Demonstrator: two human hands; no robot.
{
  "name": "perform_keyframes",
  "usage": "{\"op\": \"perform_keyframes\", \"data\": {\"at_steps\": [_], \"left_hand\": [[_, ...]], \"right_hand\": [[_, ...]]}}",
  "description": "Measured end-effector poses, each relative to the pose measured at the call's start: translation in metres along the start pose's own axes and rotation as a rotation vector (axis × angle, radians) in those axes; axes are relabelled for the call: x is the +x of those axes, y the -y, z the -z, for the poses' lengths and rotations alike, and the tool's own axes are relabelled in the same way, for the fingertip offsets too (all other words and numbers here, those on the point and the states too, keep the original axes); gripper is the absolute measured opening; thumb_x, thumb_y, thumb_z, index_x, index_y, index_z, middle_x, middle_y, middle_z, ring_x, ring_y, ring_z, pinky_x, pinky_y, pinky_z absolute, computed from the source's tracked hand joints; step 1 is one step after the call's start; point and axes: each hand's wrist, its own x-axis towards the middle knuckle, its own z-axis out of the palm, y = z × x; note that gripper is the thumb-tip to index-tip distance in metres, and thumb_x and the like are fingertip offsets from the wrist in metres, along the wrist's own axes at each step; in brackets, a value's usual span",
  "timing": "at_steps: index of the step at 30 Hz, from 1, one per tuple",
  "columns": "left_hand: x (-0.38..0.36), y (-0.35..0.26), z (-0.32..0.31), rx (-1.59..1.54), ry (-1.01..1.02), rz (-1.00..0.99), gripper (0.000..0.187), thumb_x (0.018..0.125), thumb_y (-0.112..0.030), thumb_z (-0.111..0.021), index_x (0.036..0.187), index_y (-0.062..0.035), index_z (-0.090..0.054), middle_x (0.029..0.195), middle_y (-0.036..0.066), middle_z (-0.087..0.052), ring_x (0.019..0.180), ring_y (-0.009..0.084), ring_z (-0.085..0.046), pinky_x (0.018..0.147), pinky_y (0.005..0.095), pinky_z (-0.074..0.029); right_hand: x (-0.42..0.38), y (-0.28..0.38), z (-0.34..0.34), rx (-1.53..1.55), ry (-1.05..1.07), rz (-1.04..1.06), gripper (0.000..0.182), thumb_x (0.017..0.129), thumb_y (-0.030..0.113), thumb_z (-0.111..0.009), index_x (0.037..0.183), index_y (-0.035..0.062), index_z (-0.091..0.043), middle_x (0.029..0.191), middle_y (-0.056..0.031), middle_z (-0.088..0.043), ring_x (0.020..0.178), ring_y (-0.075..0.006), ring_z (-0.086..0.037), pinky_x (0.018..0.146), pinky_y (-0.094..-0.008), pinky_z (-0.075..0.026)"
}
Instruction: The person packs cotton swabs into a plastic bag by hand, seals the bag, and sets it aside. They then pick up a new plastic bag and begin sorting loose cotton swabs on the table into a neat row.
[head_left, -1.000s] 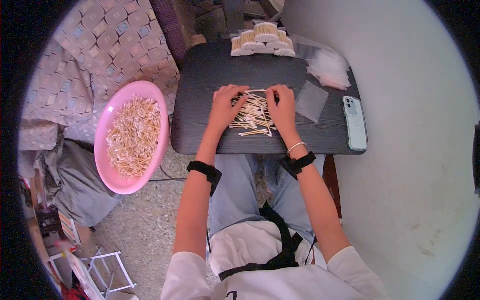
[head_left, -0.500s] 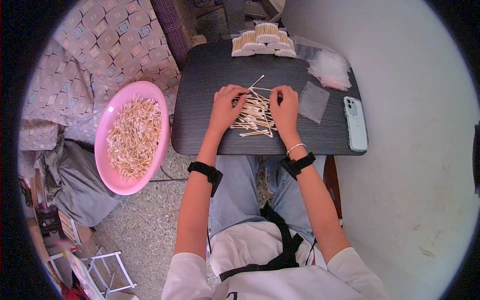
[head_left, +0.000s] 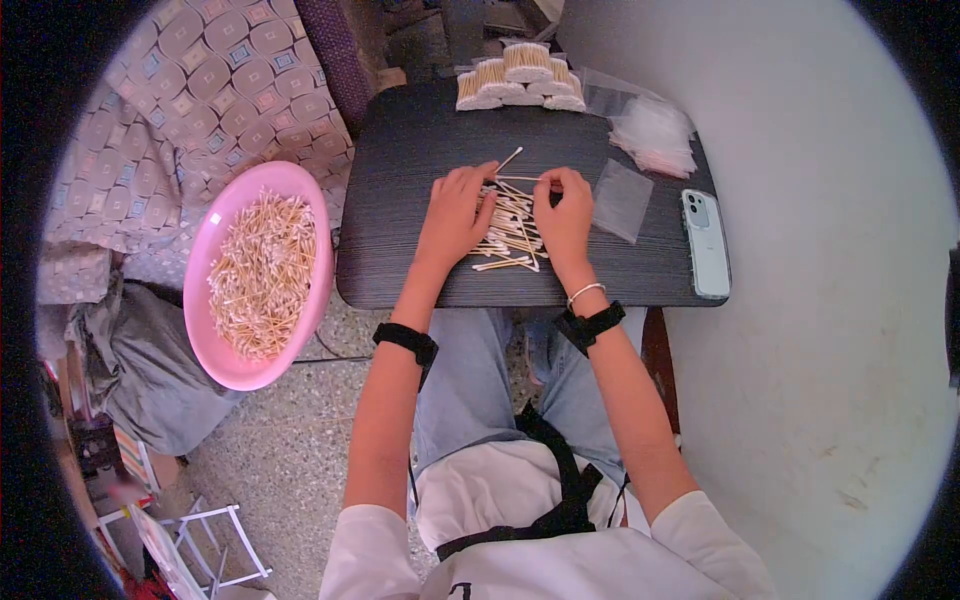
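Observation:
A loose pile of cotton swabs lies on the dark table between my two hands. My left hand rests along the pile's left side, thumb apart from the fingers, with its fingertips by the swabs at the top. On the opposite side, my right hand is closed in a pinch on the end of one cotton swab, which lies crosswise above the pile. Another swab sticks out at a slant beyond the left fingertips. The fingers partly hide the pile's edges.
Packed bundles of swabs are stacked at the table's back edge. Clear plastic bags, a single bag and a phone lie to the right. A pink basin full of swabs stands left of the table.
My left fingertips have shifted slightly up toward the slanted swab. My right hand stays at the pile's upper right with its swab. The whole view has shifted a little.

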Motion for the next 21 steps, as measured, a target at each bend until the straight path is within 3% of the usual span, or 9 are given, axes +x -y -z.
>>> {"op": "perform_keyframes", "data": {"at_steps": [9,15,21], "left_hand": [[0.0002,0.0016,-0.0019,-0.007,0.034,-0.065,0.034,0.089,-0.009,-0.052,0.123,-0.007,-0.054,0.111,0.011,-0.061,0.111,0.0272,-0.053,0.095,0.0404,-0.037],[-0.0007,0.0023,-0.0005,-0.037,0.045,0.023,0.032,0.089,-0.008,-0.053,0.121,-0.0069,-0.055,0.111,0.01,-0.062,0.11,0.0288,-0.053,0.095,0.0418,-0.037],[0.0004,0.0089,-0.0038,-0.031,-0.013,-0.043,0.018,0.087,-0.008,-0.056,0.103,-0.0054,-0.063,0.101,0.01,-0.062,0.098,0.0304,-0.055,0.088,0.0409,-0.041]], "right_hand": [[-0.0016,0.0015,-0.0001,-0.227,-0.022,0.014,0.009,0.081,0.009,-0.059,0.083,0.0004,-0.059,0.087,-0.0156,-0.058,0.087,-0.034,-0.052,0.08,-0.0434,-0.042],[-0.0037,0.0007,-0.0003,-0.207,0.029,0.035,0.014,0.081,0.009,-0.06,0.09,-0.001,-0.064,0.094,-0.0161,-0.058,0.096,-0.0347,-0.05,0.088,-0.0434,-0.042],[-0.0013,0.0017,0.0019,-0.115,0.162,0.146,0.016,0.077,0.011,-0.065,0.092,0.0048,-0.068,0.099,-0.0112,-0.06,0.099,-0.0322,-0.051,0.09,-0.0408,-0.042]]}}
